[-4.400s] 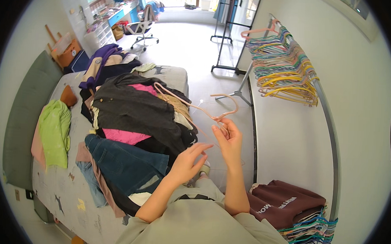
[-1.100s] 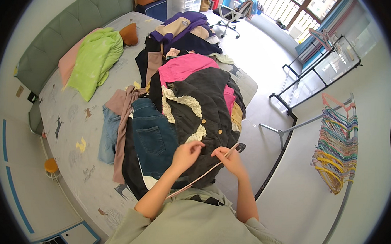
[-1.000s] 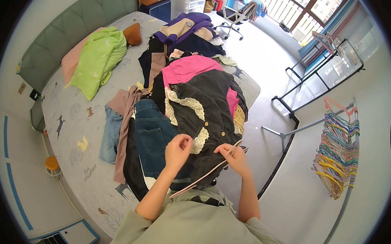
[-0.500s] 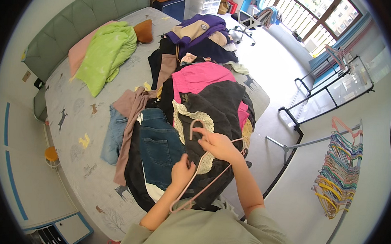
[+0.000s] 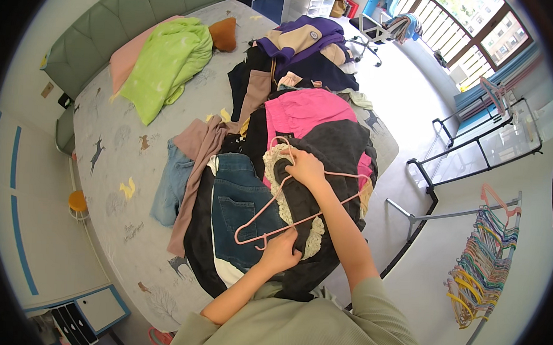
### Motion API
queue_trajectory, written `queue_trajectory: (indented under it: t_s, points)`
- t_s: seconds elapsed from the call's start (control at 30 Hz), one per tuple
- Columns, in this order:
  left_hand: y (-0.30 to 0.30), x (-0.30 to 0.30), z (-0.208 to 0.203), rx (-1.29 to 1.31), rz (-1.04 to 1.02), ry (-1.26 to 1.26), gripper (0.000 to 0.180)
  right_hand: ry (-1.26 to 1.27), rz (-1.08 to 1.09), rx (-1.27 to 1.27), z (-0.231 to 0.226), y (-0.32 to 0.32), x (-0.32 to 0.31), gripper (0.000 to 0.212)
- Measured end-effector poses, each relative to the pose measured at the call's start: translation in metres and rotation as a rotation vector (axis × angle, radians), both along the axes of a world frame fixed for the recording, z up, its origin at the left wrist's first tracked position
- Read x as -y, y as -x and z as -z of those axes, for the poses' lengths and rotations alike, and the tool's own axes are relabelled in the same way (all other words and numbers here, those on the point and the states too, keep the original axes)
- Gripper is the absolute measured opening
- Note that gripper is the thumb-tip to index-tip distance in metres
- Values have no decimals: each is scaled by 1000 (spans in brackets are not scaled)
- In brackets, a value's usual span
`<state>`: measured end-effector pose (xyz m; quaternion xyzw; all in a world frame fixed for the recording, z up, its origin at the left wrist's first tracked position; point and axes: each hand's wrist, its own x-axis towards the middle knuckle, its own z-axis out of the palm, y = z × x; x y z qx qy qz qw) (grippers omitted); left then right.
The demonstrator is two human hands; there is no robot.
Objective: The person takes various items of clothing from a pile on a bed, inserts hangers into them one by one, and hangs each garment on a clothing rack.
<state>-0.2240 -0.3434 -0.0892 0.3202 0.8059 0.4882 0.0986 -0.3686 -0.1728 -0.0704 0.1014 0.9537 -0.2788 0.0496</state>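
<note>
My right hand (image 5: 306, 169) is closed round the neck of a pink clothes hanger (image 5: 260, 238), just below its hook. The hanger lies tilted over a black garment with cream lace trim (image 5: 314, 239) and over dark blue jeans (image 5: 235, 201). Close to the hanger's lower bar, my left hand (image 5: 279, 253) has its fingers curled on the black lace-trimmed garment and seems to pinch its cloth; the fingertips are partly hidden. Beyond the right hand spread a dark grey garment (image 5: 336, 141) and a bright pink garment (image 5: 310, 112).
More clothes lie heaped on the bed (image 5: 111, 214), including a purple and beige top (image 5: 307, 38) and a mauve garment (image 5: 193, 169). A green blanket (image 5: 170, 63) is near the headboard (image 5: 135, 18). On the right, many hangers (image 5: 482, 261) hang from a rack beside a black metal frame (image 5: 475, 144).
The pink hanger has turned and now lies flatter, its bar across the jeans and black garment. My left hand has shifted right and nearer me. The view has swung slightly left.
</note>
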Motion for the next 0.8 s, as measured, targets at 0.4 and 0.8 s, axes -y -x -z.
queue_trajectory:
  t_s: [0.4, 0.8]
  points:
    - [2, 5, -25, -81, 256, 130, 32, -132, 75, -102, 12, 5, 10, 30]
    - [-28, 22, -52, 255, 200, 41, 44, -55, 300, -278, -71, -55, -28, 33]
